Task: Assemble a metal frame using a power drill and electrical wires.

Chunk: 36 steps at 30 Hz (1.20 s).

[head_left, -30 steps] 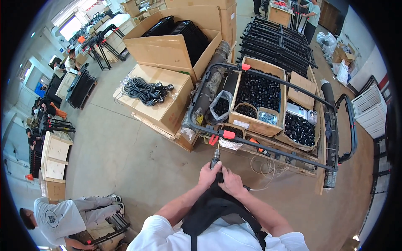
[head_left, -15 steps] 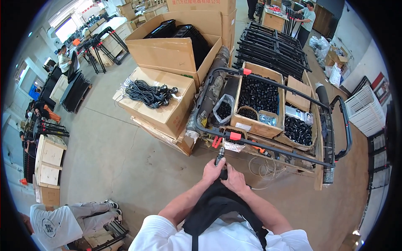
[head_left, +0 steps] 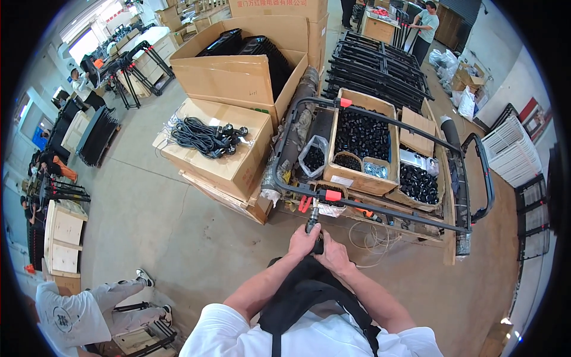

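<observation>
Both my hands are wrapped round a dark power driver (head_left: 312, 221) in front of my body. My left hand (head_left: 304, 240) grips its body, and my right hand (head_left: 334, 254) closes on the handle from the other side. The driver points away from me, its tip at the near bar of a black tubular frame (head_left: 380, 209); whether tip and bar touch is hard to tell. Red pieces sit on this frame, among them a red clip (head_left: 332, 195) near the tip. Red-handled pliers (head_left: 305, 204) are just left of the tip.
Beneath the frame are a wooden box (head_left: 360, 177) of black parts, a plastic bag (head_left: 313, 159) of small parts and an orange tool (head_left: 364, 210). Left stands a carton (head_left: 226, 172) topped with coiled cables (head_left: 202, 135). Behind lie stacked black frames (head_left: 380, 68). A person (head_left: 77, 312) sits lower left.
My view has shifted slightly, so the frame and boxes appear a little further left. Both hands stay on the driver at the near bar. The person at lower left has moved their legs.
</observation>
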Tool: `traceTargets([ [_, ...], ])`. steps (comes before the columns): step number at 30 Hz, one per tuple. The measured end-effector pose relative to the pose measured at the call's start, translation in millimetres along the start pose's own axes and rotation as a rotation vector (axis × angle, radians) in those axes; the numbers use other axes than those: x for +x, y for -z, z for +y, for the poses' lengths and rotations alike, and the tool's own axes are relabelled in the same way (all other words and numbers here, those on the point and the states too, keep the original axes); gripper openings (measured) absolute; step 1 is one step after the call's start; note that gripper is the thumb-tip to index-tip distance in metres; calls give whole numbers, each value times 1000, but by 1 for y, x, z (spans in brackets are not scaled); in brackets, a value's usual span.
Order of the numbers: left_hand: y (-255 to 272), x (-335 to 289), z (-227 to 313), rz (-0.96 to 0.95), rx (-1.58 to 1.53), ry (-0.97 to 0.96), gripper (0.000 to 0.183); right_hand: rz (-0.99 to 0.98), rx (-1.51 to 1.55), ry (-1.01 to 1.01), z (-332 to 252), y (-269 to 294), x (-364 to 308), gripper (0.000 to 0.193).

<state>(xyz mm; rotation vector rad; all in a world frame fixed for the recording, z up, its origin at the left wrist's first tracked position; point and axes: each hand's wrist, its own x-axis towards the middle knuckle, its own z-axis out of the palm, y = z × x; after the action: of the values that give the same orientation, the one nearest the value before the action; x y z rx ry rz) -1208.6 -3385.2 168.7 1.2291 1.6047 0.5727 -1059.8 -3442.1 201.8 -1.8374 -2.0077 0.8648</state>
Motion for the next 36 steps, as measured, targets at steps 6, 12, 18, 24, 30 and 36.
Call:
traceTargets([
  [6,0,7,1,-10,33,-8,66,22,-32,11,7,-5,7,99],
  [12,0,10,6,-9,12,15,69,49,-108,109,11,-7,11,67],
  [18,3,7,4,-4,97,36,74,38,-67,102,4,-8,6,56],
  [24,5,5,7,-17,146,46,75,49,-42,98,-2,-8,-1,59],
  [30,4,0,4,-16,145,23,72,24,-54,69,-5,-10,-6,56],
  [36,-2,-4,-4,63,141,-2,62,84,-64,137,1,-17,-10,60],
])
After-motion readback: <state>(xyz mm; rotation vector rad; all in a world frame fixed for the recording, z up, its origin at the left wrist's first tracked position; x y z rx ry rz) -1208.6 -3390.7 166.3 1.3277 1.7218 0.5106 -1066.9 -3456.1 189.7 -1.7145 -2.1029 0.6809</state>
